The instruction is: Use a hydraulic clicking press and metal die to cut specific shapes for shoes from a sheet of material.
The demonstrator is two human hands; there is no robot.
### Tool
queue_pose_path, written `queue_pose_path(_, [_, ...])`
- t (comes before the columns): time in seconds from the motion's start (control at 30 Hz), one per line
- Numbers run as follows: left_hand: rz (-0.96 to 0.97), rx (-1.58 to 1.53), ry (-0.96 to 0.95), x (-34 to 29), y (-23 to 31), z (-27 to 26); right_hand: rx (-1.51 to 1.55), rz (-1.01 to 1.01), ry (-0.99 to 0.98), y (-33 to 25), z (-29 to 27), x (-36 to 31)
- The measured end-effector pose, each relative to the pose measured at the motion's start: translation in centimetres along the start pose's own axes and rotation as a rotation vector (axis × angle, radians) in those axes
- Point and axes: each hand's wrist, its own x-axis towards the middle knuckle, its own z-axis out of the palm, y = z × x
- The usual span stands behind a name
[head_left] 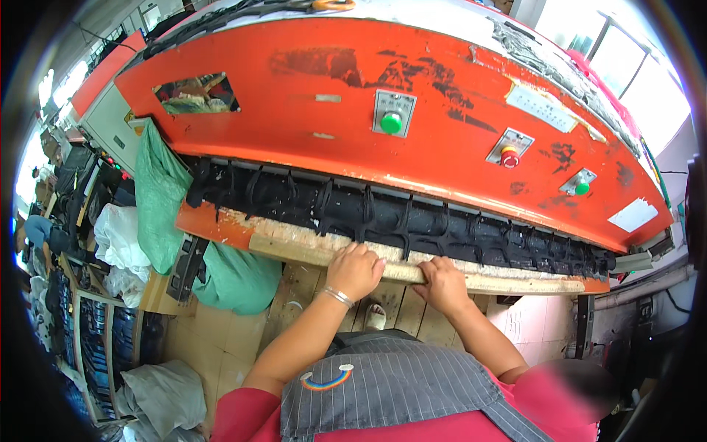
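Note:
My left hand [355,271], with a silver bracelet at the wrist, is curled over the front edge of a long pale wooden board [508,284]. Closed round the same edge a little to the right is my right hand [444,286], its thumb below. The board runs along the front of a large orange press machine [309,103]. Just behind it, in the low gap under the orange front, lies a long strip of black sheet material [294,199] with rows of cut-out openings and thin strips. Its far part is hidden in shadow beneath the machine.
On the orange front are a green button [391,123], a red stop knob [509,156] and another green button [582,188]. A green sack [158,195] and white plastic bags [118,239] stand at the left. A grey cloth bundle [163,398] lies on the floor.

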Motion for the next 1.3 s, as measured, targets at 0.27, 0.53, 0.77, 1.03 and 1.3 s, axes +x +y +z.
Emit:
queue_pose_path(0.27, [-0.032,-0.036,-0.208,-0.2,-0.9,-1.7,-0.072,0.002,-0.182,-1.3,-0.4,-0.3])
queue_pose_path(0.53, [-0.044,-0.128,0.244,4.3,-8.0,-3.9,0.149,-0.373,-0.029,-4.7,-1.2,14.2])
queue_pose_path(0.77, [-0.021,-0.119,0.003,2.2,-12.3,-3.8,-0.241,-0.687,-0.472,-9.1,4.2,27.7])
queue_pose_path(1.03, [-0.396,-0.726,0.376,1.8,-11.1,-2.1,-0.193,-0.551,-0.169,-5.3,3.6,27.8])
queue_pose_path(1.3, [-0.090,-0.066,0.160,0.8,-7.5,1.5,0.492,0.566,-0.120,-1.5,2.2,16.9])
